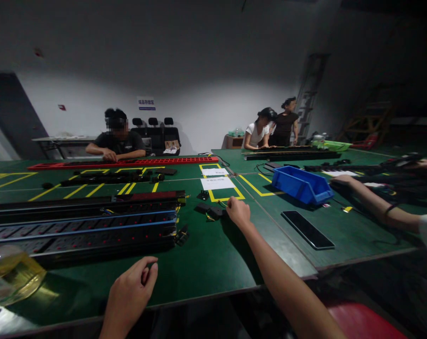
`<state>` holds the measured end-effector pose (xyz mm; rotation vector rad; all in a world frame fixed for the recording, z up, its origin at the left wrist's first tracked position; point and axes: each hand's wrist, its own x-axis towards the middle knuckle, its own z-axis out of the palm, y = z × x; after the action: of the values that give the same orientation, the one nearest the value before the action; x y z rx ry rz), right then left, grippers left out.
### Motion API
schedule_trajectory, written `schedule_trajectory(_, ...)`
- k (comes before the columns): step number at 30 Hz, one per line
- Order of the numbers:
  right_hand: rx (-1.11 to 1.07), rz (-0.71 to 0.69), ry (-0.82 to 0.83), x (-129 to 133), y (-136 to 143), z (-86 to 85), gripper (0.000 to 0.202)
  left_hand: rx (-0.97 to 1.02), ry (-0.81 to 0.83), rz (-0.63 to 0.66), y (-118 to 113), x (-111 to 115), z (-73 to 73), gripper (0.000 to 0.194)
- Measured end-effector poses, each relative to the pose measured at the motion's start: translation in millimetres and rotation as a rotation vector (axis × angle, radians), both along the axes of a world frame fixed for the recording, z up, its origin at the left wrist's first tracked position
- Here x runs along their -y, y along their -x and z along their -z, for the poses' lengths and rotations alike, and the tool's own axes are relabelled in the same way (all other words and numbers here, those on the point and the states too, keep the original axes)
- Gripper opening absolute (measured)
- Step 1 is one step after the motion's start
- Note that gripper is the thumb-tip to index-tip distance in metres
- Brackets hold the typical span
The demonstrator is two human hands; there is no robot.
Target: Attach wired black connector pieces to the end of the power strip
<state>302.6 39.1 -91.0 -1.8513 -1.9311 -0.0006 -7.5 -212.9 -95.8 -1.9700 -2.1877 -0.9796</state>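
My right hand (239, 213) reaches over the green table, its fingers closed at the end of a small black part with short coloured wires (215, 213). The fingertips are partly hidden behind the hand. Left of that part lie another flat black piece (201, 207) and a small black clip-like piece (204, 194). Near the table's front edge, my left hand (131, 289) is loosely curled, and no object shows in it. Beyond it lie long black rails (93, 235) with rows of dark modules and red dots, wires hanging from their right ends.
A bottle of yellow liquid (15, 275) stands front left. To the right are a phone (307, 229), a blue bin (301, 184) and another person's arm (379, 200). White papers (218, 183) lie mid-table. A long red frame (128, 162) lies before a person opposite.
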Motion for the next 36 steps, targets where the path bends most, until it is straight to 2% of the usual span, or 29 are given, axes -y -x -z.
schedule_trajectory(4,-0.120,-0.126,-0.109,-0.7,4.6,2.8,0.010,-0.012,-0.005,0.000,-0.7,0.9,0.8,0.033)
schedule_trajectory(7,-0.307,-0.400,-0.175,2.7,17.4,5.5,0.006,-0.010,-0.002,0.002,-1.7,2.6,1.5,0.032)
schedule_trajectory(10,-0.479,-0.657,-0.155,11.3,39.1,3.4,0.007,0.000,-0.012,0.014,-3.1,4.1,1.8,0.032)
schedule_trajectory(14,-0.552,-0.810,-0.087,19.5,72.0,-11.3,0.011,0.001,-0.029,0.034,-4.6,4.9,1.7,0.031)
schedule_trajectory(20,-0.456,-0.844,-0.081,1.0,122.0,-38.3,0.009,-0.028,-0.024,0.038,-7.2,6.4,1.0,0.029)
schedule_trajectory(24,-0.350,-0.876,-0.040,-22.8,149.6,-46.9,0.007,-0.028,-0.041,0.047,-8.8,8.1,0.7,0.028)
schedule_trajectory(29,-0.305,-0.820,-0.002,-43.0,165.6,-41.3,0.007,-0.031,-0.029,0.052,-9.6,8.7,1.8,0.026)
schedule_trajectory(36,-0.186,-0.864,0.028,-45.4,168.1,-29.0,0.008,-0.010,-0.028,0.063,-9.3,8.8,4.7,0.027)
